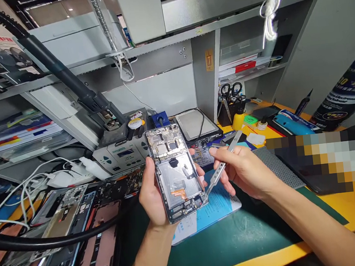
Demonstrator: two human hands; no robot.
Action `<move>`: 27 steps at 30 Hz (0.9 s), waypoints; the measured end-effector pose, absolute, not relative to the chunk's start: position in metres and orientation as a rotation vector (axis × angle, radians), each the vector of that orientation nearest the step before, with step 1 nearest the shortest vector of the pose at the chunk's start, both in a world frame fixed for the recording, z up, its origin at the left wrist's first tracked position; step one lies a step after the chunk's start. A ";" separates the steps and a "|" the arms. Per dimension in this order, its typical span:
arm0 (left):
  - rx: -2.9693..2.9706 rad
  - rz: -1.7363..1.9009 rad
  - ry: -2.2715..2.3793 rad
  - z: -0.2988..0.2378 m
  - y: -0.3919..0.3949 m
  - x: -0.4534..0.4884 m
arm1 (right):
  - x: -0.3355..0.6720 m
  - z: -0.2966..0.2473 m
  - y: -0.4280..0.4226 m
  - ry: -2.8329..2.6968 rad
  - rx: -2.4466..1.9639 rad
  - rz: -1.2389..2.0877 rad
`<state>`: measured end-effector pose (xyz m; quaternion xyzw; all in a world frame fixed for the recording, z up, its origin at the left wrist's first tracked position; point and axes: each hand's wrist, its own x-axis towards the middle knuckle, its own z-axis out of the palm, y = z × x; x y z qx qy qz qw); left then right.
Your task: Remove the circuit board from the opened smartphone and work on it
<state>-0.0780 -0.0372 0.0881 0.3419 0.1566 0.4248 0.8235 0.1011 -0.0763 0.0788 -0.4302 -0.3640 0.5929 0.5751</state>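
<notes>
Forearms (pixel 310 220) enter from seven and four o'clock, the left hand (pixel 151 197) gripping an opened phone (pixel 176 173), its long axis nearly twelve to six. At its three o'clock, the right hand (pixel 239 164) pinches tweezers (pixel 217 173) slanting toward the phone's five-o'clock corner, above a booklet (pixel 218 207).

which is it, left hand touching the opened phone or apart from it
Touching: the head view shows the left hand gripping the opened phone along both long edges, with no visible gap.
</notes>
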 end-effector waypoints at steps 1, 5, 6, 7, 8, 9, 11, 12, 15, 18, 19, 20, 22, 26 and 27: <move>0.724 0.899 0.335 0.088 -0.037 -0.079 | 0.102 0.078 -0.076 -0.832 -1.002 1.411; 0.711 0.881 0.332 0.088 -0.038 -0.081 | 0.104 0.078 -0.074 -0.764 -0.992 1.424; 0.709 0.881 0.333 0.089 -0.038 -0.081 | 0.104 0.079 -0.074 -0.757 -0.988 1.422; 0.710 0.880 0.331 0.089 -0.038 -0.081 | 0.105 0.080 -0.075 -0.759 -0.976 1.418; 0.716 0.878 0.325 0.090 -0.039 -0.081 | 0.104 0.082 -0.075 -0.766 -0.955 1.416; 0.721 0.878 0.320 0.090 -0.039 -0.080 | 0.104 0.083 -0.076 -0.780 -0.923 1.410; 0.724 0.870 0.311 0.089 -0.039 -0.079 | 0.103 0.085 -0.079 -0.830 -0.841 1.390; 0.717 0.867 0.311 0.088 -0.039 -0.079 | 0.102 0.086 -0.081 -0.859 -0.799 1.376; 0.676 0.846 0.293 0.085 -0.040 -0.074 | 0.101 0.085 -0.086 -0.953 -0.701 1.348; 0.642 0.807 0.252 0.084 -0.042 -0.068 | 0.100 0.082 -0.090 -1.014 -0.684 1.347; 0.634 0.788 0.239 0.084 -0.043 -0.066 | 0.100 0.080 -0.091 -1.021 -0.692 1.339; 0.628 0.768 0.224 0.085 -0.045 -0.064 | 0.100 0.079 -0.092 -1.018 -0.701 1.324; 0.629 0.721 0.192 0.086 -0.047 -0.061 | 0.100 0.077 -0.093 -1.003 -0.722 1.292; 0.635 0.710 0.157 0.086 -0.049 -0.060 | 0.100 0.075 -0.094 -0.966 -0.740 1.281; 0.631 0.719 0.159 0.086 -0.049 -0.060 | 0.100 0.074 -0.094 -0.961 -0.739 1.285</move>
